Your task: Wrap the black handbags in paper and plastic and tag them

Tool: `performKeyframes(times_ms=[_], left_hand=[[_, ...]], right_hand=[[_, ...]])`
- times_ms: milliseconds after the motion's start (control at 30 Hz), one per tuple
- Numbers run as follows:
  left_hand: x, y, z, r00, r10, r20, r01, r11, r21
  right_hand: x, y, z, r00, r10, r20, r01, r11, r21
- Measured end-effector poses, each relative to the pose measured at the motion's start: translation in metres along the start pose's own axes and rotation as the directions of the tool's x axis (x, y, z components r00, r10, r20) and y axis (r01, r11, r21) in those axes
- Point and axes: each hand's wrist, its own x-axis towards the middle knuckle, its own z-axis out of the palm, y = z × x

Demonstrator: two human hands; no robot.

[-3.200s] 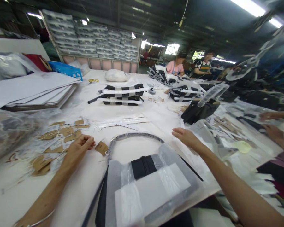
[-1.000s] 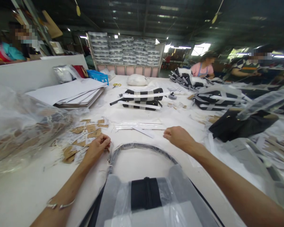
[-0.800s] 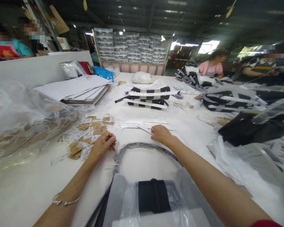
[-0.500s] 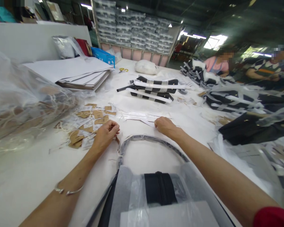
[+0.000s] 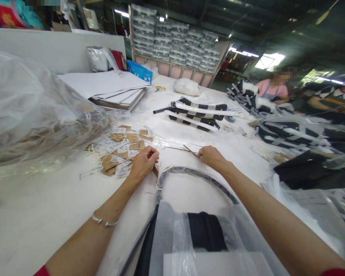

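Has a black handbag (image 5: 208,232) lying directly in front on the white worktop (image 5: 74,214), partly covered by translucent sheeting (image 5: 164,237) and a white card (image 5: 215,264), with a film-wrapped handle (image 5: 197,172) arching away from the body. Pinches a brown hang tag (image 5: 155,171) between thumb and fingers in the left grip (image 5: 146,161), just outside the left side of the handbag's handle (turned nearly edge-on, so not readable). Sees a pale string (image 5: 159,186) at the handle, just below that tag. Holds one end of a slim strip (image 5: 191,150) in the right grip (image 5: 212,157), with the fingers curled in on it, just beyond the handbag's handle (cannot tell the material). Wears a silver bracelet (image 5: 105,222) on the left wrist, to the left of the handbag.

Has loose kraft hang tags (image 5: 123,147) spread beyond and to the left of the handbag, with a clear plastic sack (image 5: 31,115) farther left. Faces two black bundles with white wrapping (image 5: 198,113) well beyond the handbag, and yellow-handled scissors (image 5: 161,88) farther off still. Sees a dark bag (image 5: 310,168) to the handbag's far right.
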Motion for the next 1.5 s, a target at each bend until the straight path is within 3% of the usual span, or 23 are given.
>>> performKeyframes(times_ms=[100, 200, 300, 367, 433, 500, 567, 633, 667, 733, 767, 833, 900, 967, 1067, 1133, 1233, 1333, 1400, 1500], left_hand=[[-0.001, 0.003, 0.001, 1.000, 0.014, -0.020, -0.015, 0.999, -0.045], [-0.004, 0.010, 0.002, 1.000, 0.005, 0.024, -0.001, 0.988, -0.153], [-0.009, 0.018, 0.002, 0.981, 0.032, 0.192, 0.029, 0.951, -0.308], [-0.014, 0.023, 0.001, 0.947, 0.065, 0.316, 0.061, 0.926, -0.372], [-0.019, 0.026, -0.001, 0.916, 0.067, 0.394, 0.095, 0.921, -0.378], [-0.022, 0.027, -0.003, 0.907, 0.051, 0.418, 0.120, 0.920, -0.374], [-0.024, 0.026, -0.005, 0.912, 0.041, 0.408, 0.136, 0.909, -0.394], [-0.024, 0.026, -0.006, 0.914, 0.020, 0.406, 0.163, 0.896, -0.412], [-0.024, 0.026, -0.005, 0.913, 0.005, 0.407, 0.178, 0.894, -0.410], [-0.025, 0.027, -0.003, 0.915, -0.022, 0.404, 0.192, 0.903, -0.386], [-0.025, 0.027, -0.001, 0.917, -0.023, 0.398, 0.185, 0.909, -0.375], [-0.026, 0.028, 0.005, 0.914, -0.004, 0.405, 0.165, 0.916, -0.364], [-0.028, 0.029, 0.010, 0.895, 0.023, 0.446, 0.151, 0.924, -0.352], [-0.031, 0.029, 0.012, 0.874, 0.048, 0.484, 0.121, 0.942, -0.312], [-0.032, 0.028, 0.010, 0.876, 0.075, 0.477, 0.030, 0.977, -0.209], [-0.031, 0.027, 0.008, 0.902, 0.050, 0.429, 0.012, 0.990, -0.139], [-0.026, 0.025, 0.004, 0.961, -0.018, 0.275, 0.031, 0.999, -0.041], [-0.019, 0.025, -0.001, 0.997, 0.003, 0.074, -0.005, 1.000, 0.024], [-0.014, 0.022, -0.003, 1.000, -0.022, 0.002, 0.022, 0.999, 0.027], [-0.008, 0.012, -0.005, 0.996, -0.049, -0.077, 0.054, 0.996, 0.072]], right_hand=[[-0.006, 0.000, -0.001, 0.997, 0.052, -0.050, -0.050, 0.998, 0.040], [-0.020, -0.018, -0.005, 0.995, 0.081, -0.066, -0.053, 0.939, 0.340], [-0.042, -0.051, -0.008, 1.000, 0.009, 0.018, -0.019, 0.634, 0.773], [-0.058, -0.072, -0.009, 0.988, -0.113, 0.106, -0.044, 0.449, 0.892], [-0.070, -0.087, -0.007, 0.958, -0.232, 0.169, -0.080, 0.350, 0.933], [-0.077, -0.094, -0.004, 0.937, -0.304, 0.172, -0.074, 0.308, 0.949], [-0.082, -0.093, 0.001, 0.961, -0.263, 0.083, 0.006, 0.322, 0.947], [-0.085, -0.088, 0.005, 0.978, -0.156, -0.139, 0.193, 0.424, 0.885], [-0.088, -0.087, 0.008, 0.950, -0.135, -0.282, 0.311, 0.495, 0.811], [-0.094, -0.086, 0.012, 0.824, -0.231, -0.517, 0.537, 0.608, 0.584], [-0.097, -0.088, 0.013, 0.751, -0.323, -0.576, 0.624, 0.633, 0.458], [-0.100, -0.093, 0.014, 0.637, -0.479, -0.604, 0.721, 0.648, 0.245], [-0.102, -0.097, 0.013, 0.594, -0.540, -0.596, 0.733, 0.669, 0.125], [-0.105, -0.096, 0.009, 0.604, -0.521, -0.603, 0.719, 0.683, 0.130], [-0.116, -0.086, 0.005, 0.675, -0.380, -0.632, 0.696, 0.613, 0.375], [-0.127, -0.077, 0.003, 0.790, -0.229, -0.569, 0.605, 0.449, 0.658], [-0.146, -0.057, 0.000, 0.927, -0.057, -0.370, 0.373, 0.064, 0.925], [-0.168, -0.033, 0.000, 0.948, 0.061, -0.311, 0.317, -0.186, 0.930], [-0.184, -0.015, 0.003, 0.938, 0.162, -0.306, 0.338, -0.239, 0.910], [-0.208, 0.007, 0.011, 0.902, 0.319, -0.292, 0.376, -0.245, 0.894]])
